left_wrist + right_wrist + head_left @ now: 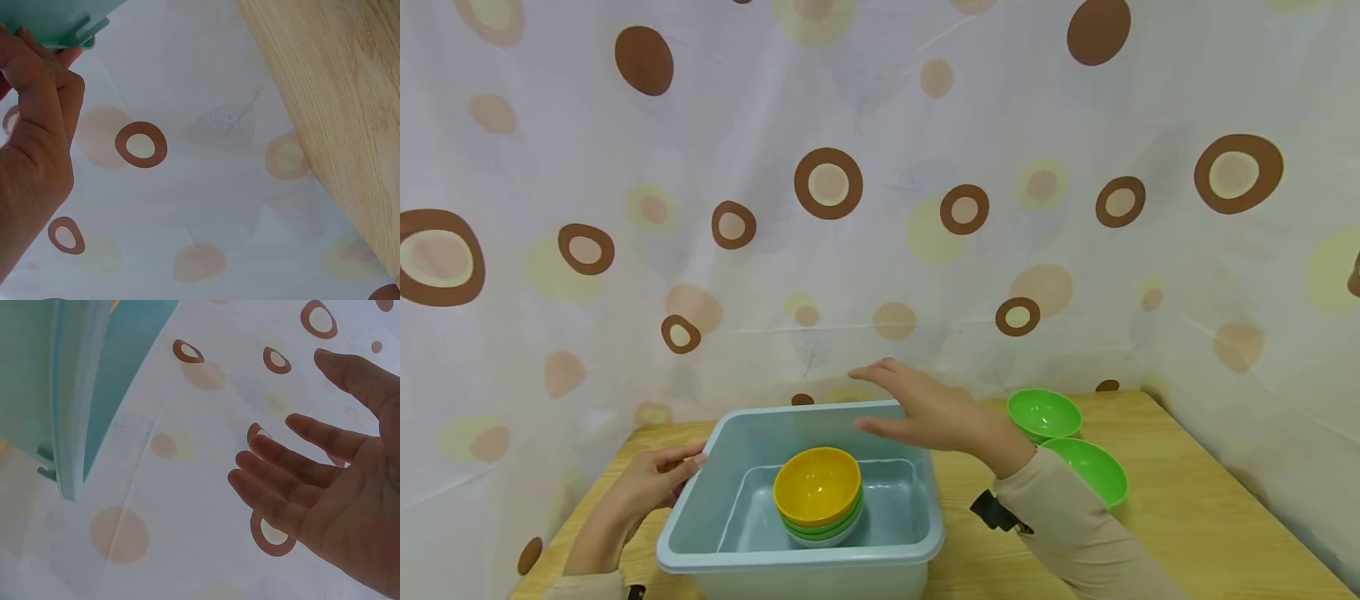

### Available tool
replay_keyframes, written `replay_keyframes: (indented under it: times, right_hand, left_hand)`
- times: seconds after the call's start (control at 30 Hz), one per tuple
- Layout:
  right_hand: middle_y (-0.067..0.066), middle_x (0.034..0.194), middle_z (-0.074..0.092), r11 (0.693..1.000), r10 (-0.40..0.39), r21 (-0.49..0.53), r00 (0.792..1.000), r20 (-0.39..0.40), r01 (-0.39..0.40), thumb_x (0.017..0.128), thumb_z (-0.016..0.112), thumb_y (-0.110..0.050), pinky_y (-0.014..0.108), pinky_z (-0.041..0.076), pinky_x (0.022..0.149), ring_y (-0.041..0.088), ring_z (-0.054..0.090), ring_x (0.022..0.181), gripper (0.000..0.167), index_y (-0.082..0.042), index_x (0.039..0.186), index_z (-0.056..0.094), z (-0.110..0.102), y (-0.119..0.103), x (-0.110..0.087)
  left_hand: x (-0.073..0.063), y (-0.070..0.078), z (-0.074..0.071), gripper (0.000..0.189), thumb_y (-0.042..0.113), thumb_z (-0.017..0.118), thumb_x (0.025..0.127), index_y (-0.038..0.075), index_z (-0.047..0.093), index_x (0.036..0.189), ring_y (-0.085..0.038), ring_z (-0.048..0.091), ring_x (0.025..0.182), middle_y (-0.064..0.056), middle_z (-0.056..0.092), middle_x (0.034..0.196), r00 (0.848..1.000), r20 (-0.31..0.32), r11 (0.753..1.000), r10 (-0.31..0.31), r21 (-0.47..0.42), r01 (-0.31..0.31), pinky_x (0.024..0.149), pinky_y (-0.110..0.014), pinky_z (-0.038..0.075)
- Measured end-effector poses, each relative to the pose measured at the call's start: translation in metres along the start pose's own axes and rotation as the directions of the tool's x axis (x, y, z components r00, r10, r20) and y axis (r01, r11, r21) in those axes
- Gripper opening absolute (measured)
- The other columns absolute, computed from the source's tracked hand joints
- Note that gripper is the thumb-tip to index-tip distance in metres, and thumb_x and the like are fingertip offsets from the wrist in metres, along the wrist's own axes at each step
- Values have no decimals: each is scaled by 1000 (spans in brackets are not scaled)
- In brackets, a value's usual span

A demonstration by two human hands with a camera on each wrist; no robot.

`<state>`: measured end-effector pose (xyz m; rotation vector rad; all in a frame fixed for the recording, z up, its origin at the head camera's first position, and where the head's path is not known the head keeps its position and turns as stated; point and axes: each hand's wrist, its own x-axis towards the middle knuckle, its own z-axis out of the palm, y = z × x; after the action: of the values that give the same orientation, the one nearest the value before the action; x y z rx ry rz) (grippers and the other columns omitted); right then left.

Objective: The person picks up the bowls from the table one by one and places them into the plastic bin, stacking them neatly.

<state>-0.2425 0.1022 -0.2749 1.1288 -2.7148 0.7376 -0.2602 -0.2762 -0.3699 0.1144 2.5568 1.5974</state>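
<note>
A pale blue plastic basin (928, 500) stands on the wooden table, and in it is a stack of bowls. On top of that stack is a yellow bowl (817, 486), with green rims and a whitish bowl (827, 540) below it. My left hand (651, 482) holds the basin's left rim, thumb over the edge; the left wrist view shows its fingers (37, 81) at the basin's edge. Above the basin's right rear rim, my right hand (925, 410) is held in the air with spread fingers, nothing in it. The right wrist view shows its palm (356, 519) apart from the basin.
Two green bowls, a rear one (1045, 414) and a nearer one (1090, 468), sit close together on the table (1180, 500) right of the basin, the nearer partly behind my right sleeve. A patterned curtain (880, 275) hangs behind the table and along its sides.
</note>
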Motion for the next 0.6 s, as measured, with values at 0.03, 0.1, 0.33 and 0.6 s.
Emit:
replay_keyframes:
  times: [0.03, 0.1, 0.33, 0.6]
  right_hand:
    - [12, 141, 46, 1000, 6, -4, 1000, -12, -6, 93, 65, -33, 46, 41, 103, 29, 46, 127, 60, -9, 143, 44, -1, 1, -2]
    - [13, 140, 46, 1000, 11, -10, 999, -34, -11, 93, 65, -33, 47, 41, 102, 30, 47, 126, 60, -7, 143, 44, -1, 4, -5]
    - [16, 138, 48, 998, 40, -34, 992, -123, -45, 94, 64, -30, 51, 41, 101, 34, 48, 124, 57, -3, 141, 46, -6, 23, -22]
    - [19, 135, 50, 993, 103, -32, 975, -194, -112, 94, 63, -29, 55, 40, 98, 39, 47, 123, 56, 0, 140, 46, -15, 47, -45]
  left_hand:
    - [0, 0, 0, 55, 27, 58, 98, -7, 44, 140, -18, 62, 73, -5, 68, 93, 1000, -1, 1000, 2, 0, -2, 65, -32, 55]
    - [-1, 1, 0, 55, 26, 58, 98, -7, 44, 140, -18, 62, 73, -6, 68, 93, 1000, -3, 1000, 3, -2, -3, 65, -32, 55]
    - [-3, 3, 2, 55, 26, 59, 97, -7, 45, 139, -17, 62, 73, -6, 69, 94, 1000, -11, 1000, 4, 0, -4, 65, -32, 54]
    - [-2, 3, 0, 55, 27, 59, 98, -6, 44, 140, -18, 63, 75, -8, 69, 98, 1000, -4, 1000, 8, 10, -8, 66, -32, 54]
